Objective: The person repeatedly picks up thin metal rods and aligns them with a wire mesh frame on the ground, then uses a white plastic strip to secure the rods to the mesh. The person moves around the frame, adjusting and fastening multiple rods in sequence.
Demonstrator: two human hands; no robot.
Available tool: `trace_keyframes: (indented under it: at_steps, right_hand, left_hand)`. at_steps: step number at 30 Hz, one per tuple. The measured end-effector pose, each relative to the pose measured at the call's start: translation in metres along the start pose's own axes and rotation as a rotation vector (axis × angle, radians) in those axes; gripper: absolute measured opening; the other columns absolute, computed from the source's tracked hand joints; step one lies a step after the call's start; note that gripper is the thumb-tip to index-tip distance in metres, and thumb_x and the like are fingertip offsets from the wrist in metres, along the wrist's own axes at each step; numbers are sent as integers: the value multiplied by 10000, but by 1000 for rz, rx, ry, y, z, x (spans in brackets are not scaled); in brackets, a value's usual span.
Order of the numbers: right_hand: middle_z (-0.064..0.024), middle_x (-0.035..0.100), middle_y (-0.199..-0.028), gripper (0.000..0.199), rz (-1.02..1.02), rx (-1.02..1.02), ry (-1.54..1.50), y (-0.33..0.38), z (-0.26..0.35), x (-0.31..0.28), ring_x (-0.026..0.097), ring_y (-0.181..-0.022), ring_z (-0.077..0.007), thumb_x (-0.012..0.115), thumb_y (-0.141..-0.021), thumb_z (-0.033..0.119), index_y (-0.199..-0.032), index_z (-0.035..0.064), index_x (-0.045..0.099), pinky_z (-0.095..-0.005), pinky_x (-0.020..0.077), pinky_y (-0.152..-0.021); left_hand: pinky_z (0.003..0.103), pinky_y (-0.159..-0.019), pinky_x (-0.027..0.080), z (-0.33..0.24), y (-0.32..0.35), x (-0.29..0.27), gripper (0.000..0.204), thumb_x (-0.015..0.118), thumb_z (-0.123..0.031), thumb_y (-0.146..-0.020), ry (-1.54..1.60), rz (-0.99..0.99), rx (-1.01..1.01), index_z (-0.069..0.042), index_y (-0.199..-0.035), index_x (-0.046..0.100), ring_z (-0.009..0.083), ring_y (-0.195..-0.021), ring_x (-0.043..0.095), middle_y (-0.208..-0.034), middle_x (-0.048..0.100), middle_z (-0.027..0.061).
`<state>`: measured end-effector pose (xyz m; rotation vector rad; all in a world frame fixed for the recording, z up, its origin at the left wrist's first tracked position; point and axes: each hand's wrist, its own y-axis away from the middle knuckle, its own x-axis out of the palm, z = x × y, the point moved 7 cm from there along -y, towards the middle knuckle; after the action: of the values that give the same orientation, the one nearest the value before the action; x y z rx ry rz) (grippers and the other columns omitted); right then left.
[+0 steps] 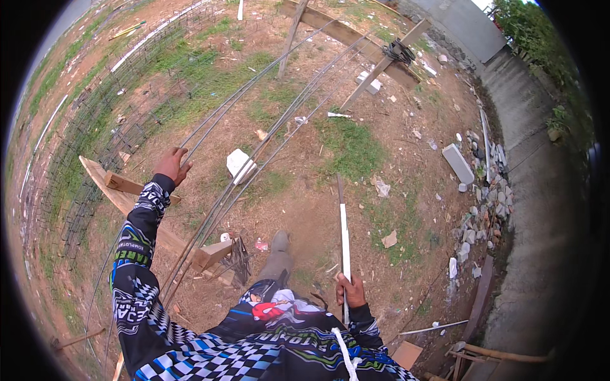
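Note:
My left hand [171,164] reaches out to the left and rests on a long steel bar [210,124], one of several thin bars [267,143] lying across wooden trestles. My right hand [350,291] is closed around a long thin white stick [344,228] that points away from me over bare dirt. Both arms wear a black, blue and white checkered sleeve. The near ends of the bars pass over a wooden trestle [136,200] at my left.
A wire mesh cage [95,127] lies on grass at left. A far wooden trestle [375,41] carries the bars' other ends. A white block [239,162] sits under the bars. Stones [483,203] and a concrete slab [457,162] edge a concrete strip [540,190] at right.

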<state>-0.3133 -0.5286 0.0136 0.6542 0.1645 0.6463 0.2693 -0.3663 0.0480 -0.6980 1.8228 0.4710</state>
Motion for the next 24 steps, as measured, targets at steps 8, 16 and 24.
trace_keyframes:
  at_steps: [8,16,24]
  right_hand:
    - [-25,466,-562,332,-17,60,39,-112,130,-83,474,-377,-140,597,-933,357,-815,75,467,-282,405,-354]
    - [-27,485,-558,275,43,-5,58,-287,236,-159,470,-380,-127,631,-910,281,-868,40,506,-271,381,-350]
    - [-21,495,-561,234,147,-57,158,-439,394,-175,471,-386,-110,636,-911,239,-898,39,517,-255,367,-358]
  left_hand:
    - [455,-980,434,-70,-149,19,516,643,-313,-853,40,66,-4,-71,-1287,506,397,-1154,517,-1269,523,196]
    - [448,-955,442,-147,-342,50,506,667,-288,-828,137,-291,-142,-70,-1264,529,390,-1118,530,-1228,538,202]
    - [495,-1019,373,-182,-488,102,601,678,-310,-809,10,-271,-448,-149,-1351,476,349,-1247,460,-1339,488,177]
